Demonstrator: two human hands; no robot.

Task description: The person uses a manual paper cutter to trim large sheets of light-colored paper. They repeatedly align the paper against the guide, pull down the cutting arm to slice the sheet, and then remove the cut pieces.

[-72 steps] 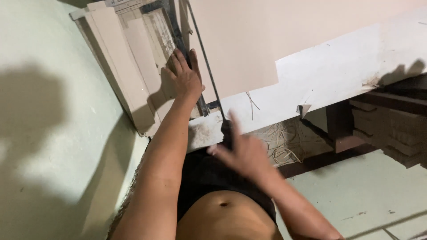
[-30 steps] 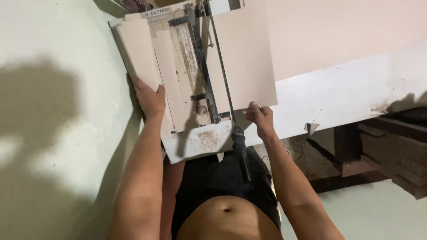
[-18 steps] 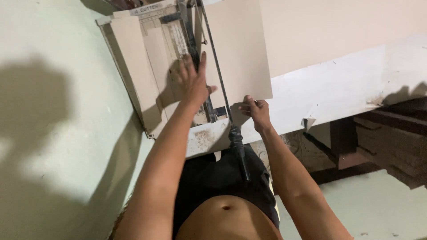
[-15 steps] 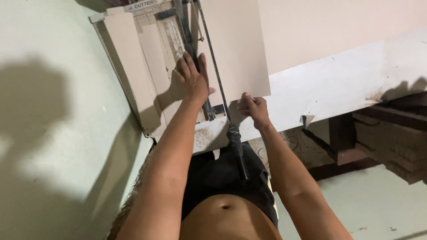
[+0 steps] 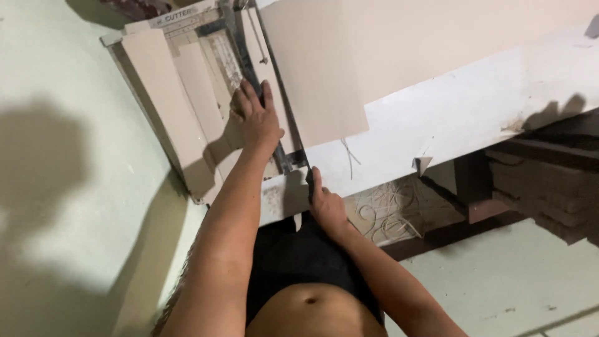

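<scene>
The person stands close against the white tabletop [image 5: 474, 106], looking down at a paper cutter [image 5: 156, 93] that sits at its left end beside a pale green wall [image 5: 56, 187]. The left hand [image 5: 254, 118] lies flat and spread on the cutter's bed, fingers pointing away from the body, pressing down just beside the dark clamp bar [image 5: 249, 81] that runs along the cutting edge; it holds nothing, only bears down with an open palm. The right hand [image 5: 326, 205] is down at the near edge of the cutter, its grip closed around the dark handle of the blade arm [image 5: 309, 181], which lies lowered along the cutting line. A large beige sheet of card [image 5: 324, 75] lies to the right of the blade, partly on the cutter and partly spread over the tabletop, its near corner well forward of the left hand. On the left part of the bed rest narrower beige strips [image 5: 156, 87], lying side by side. Under the tabletop, a tangle of thin paper trimmings [image 5: 393, 209] is heaped on a lower shelf, and stacked brown boards [image 5: 549, 193] show at the right.
</scene>
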